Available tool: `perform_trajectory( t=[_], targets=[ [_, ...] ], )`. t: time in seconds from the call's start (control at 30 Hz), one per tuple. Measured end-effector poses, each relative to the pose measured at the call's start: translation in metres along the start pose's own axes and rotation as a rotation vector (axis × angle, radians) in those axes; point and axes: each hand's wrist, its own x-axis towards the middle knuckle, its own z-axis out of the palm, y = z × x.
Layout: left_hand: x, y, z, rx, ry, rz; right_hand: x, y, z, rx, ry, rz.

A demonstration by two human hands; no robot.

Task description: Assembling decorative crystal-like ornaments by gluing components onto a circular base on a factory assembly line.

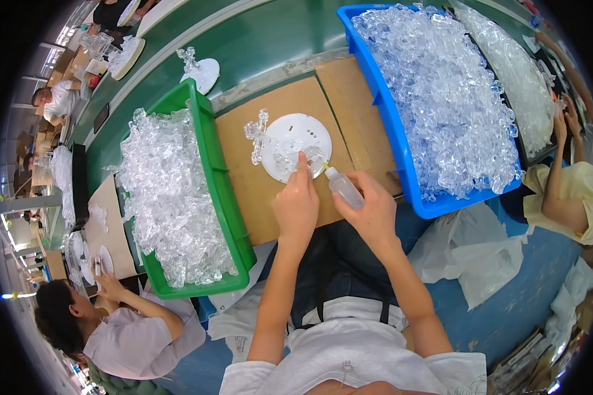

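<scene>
Holding a small clear bottle (344, 187) in the right hand (373, 214), fingers wrapped snugly round it, the yellow nozzle tip aims at the near edge of the white disc (296, 135). Left hand (296, 204) is down on that same edge, fingertips pinching a clear plastic piece against the disc. Disc lies on a cardboard sheet (244, 171), with a clear crystal cluster (257, 133) standing on its left rim. Green bin (221, 191) of clear pieces sits just left of the cardboard, blue bin (392, 125) heaped with more on the right. Other people work at both sides
</scene>
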Motion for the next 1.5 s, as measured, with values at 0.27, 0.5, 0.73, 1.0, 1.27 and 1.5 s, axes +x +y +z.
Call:
perform_trajectory(
  t=[0.27, 0.5, 0.73, 1.0, 1.27, 1.5],
  targets=[
    [-0.045, -0.027, -0.027, -0.073, 0.116, -0.07, -0.014, -0.005, -0.005, 0.03, -0.099, 0.059],
    [-0.034, -0.043, -0.015, -0.123, 0.142, 0.068, -0.013, -0.011, 0.002, -0.017, -0.097, 0.005],
    [-0.035, -0.052, -0.003, -0.147, 0.045, 0.131, -0.013, -0.01, 0.001, -0.031, -0.117, 0.041],
    [-0.038, -0.013, 0.002, -0.198, 0.069, 0.153, -0.007, 0.003, -0.021, 0.019, -0.068, 0.128],
    [-0.024, 0.002, -0.001, -0.148, -0.079, 0.183, -0.015, 0.004, -0.017, 0.026, -0.091, 0.1],
    [-0.02, 0.002, 0.008, 0.028, -0.144, 0.141, -0.014, 0.001, -0.012, -0.021, -0.043, 0.051]
  ],
)
